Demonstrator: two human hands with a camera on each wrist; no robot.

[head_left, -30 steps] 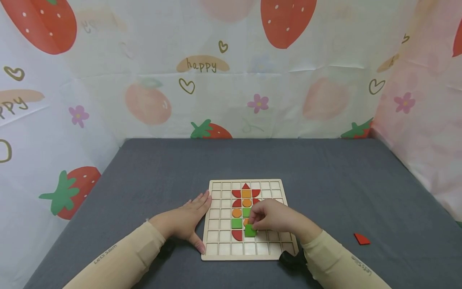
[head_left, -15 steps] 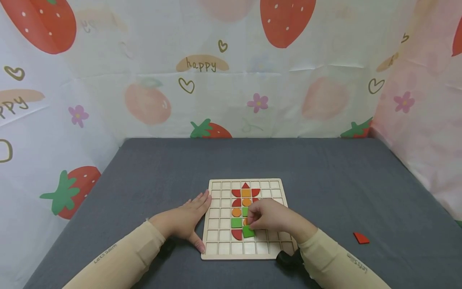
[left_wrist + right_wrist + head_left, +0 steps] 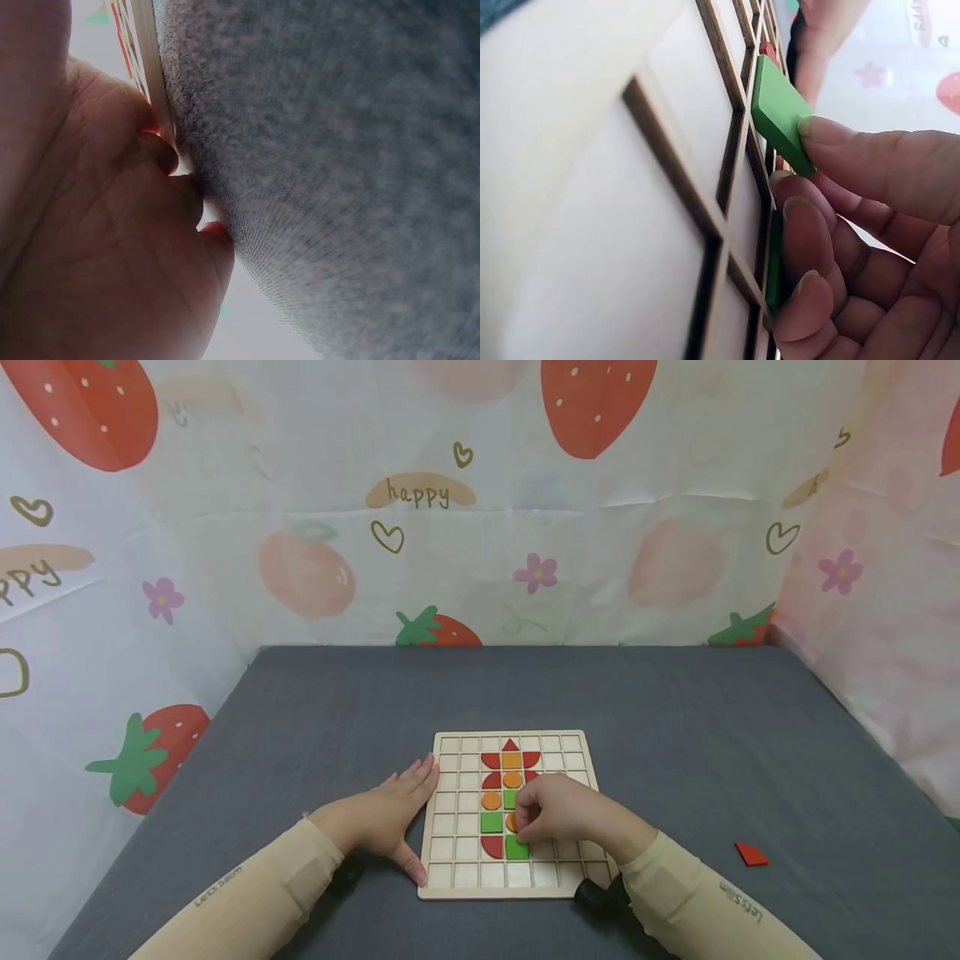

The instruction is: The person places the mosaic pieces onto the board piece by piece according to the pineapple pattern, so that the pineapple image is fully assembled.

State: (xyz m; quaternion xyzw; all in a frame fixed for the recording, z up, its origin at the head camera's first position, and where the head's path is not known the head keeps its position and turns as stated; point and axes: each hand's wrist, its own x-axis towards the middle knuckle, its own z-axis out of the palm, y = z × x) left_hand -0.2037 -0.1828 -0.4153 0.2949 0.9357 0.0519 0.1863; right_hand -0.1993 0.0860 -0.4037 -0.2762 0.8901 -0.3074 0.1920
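A wooden grid board [image 3: 508,893] carries red, orange and green flat pieces in its middle columns. My left hand [image 3: 390,818] lies along its left edge, fingers straight and thumb spread at the near corner. With thumb and finger, my right hand [image 3: 562,810] pinches a green square tile [image 3: 780,109] at the cell right of a red quarter-round piece [image 3: 492,846]. In the right wrist view that tile looks tilted against the grid bars. An orange round piece [image 3: 512,822] just above it is partly hidden by my fingers.
A loose red piece [image 3: 751,854] lies on the grey cloth [image 3: 675,718] to the right. A black object [image 3: 600,897] sits under the right wrist, by the board's near right corner. Patterned cloth walls [image 3: 585,543] stand behind and at the sides.
My right hand has moved slightly left with the green square tile, which now lines up with its cell instead of sitting askew over it. My left hand has stayed put.
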